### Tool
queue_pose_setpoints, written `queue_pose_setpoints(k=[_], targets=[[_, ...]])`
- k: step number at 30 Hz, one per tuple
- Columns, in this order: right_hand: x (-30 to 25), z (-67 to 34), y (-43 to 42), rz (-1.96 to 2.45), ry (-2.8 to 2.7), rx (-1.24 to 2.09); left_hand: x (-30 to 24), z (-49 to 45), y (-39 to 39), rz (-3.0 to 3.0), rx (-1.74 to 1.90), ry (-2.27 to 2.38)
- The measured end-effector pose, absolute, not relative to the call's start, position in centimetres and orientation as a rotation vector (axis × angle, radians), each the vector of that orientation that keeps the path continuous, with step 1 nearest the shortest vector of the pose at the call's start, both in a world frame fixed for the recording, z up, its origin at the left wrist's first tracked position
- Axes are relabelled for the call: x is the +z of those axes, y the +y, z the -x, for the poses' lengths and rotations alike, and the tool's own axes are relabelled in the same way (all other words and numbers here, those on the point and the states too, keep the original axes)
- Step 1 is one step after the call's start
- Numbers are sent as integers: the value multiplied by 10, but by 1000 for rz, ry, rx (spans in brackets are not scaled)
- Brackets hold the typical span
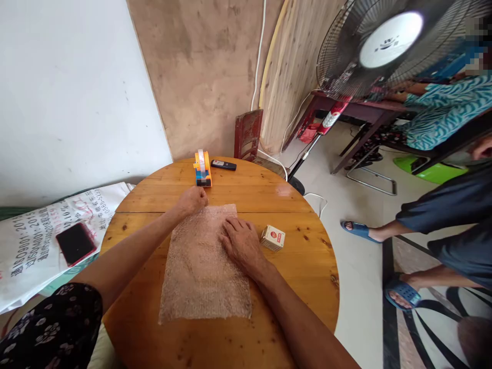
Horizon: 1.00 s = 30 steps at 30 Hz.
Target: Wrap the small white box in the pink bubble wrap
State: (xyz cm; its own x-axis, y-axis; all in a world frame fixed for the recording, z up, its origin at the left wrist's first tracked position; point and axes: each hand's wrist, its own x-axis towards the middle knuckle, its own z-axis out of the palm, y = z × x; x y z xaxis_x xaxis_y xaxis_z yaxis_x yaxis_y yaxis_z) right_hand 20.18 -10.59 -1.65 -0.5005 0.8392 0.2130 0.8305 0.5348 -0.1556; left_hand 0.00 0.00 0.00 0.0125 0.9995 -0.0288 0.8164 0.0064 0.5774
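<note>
A sheet of bubble wrap (207,279) lies flat on the round wooden bench (303,287), left of its middle; the sheet's far edge lies by the seam that crosses the bench, and its near edge stops short of the bench's near edge; the left hand (194,201) is at the sheet's far left corner, its fingers curled in, and I cannot tell whether it has hold of anything; the right hand (242,245) rests palm down on the sheet's right side, fingers extended and slightly parted, gripping nothing; just beyond the right hand, towards the bench's right edge, sits a small pale box (273,238) with a red mark on its top; near the bench's far edge stands an orange and blue tape dispenser (203,169), just past the left hand, whether touching it I cannot tell; beside the dispenser, also by the far edge, lies a dark remote-like object (223,165); a red-brown chair (248,134) stands behind that far edge; off the bench's left edge, a phone (76,244) lies on a white printed sack (34,251); beyond the right edge are a standing fan (391,40) and a person in blue sandals (403,293).
</note>
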Motion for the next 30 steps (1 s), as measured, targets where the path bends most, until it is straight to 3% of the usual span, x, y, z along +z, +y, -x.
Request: queue_pose_setpoints(k=[15,19,24,30], targets=[[-17,-195,-107,1449,-2508,33,19,-2,16,-1847,1001,1803],[-16,-195,-107,1446,-2511,23,33,8,-28,-1922,1071,1792],[-15,-195,-107,1438,-2516,18,16,13,-140,-2503,759,1351],[-13,-193,-104,1430,-2499,42,-16,10,-183,-2566,304,1436]])
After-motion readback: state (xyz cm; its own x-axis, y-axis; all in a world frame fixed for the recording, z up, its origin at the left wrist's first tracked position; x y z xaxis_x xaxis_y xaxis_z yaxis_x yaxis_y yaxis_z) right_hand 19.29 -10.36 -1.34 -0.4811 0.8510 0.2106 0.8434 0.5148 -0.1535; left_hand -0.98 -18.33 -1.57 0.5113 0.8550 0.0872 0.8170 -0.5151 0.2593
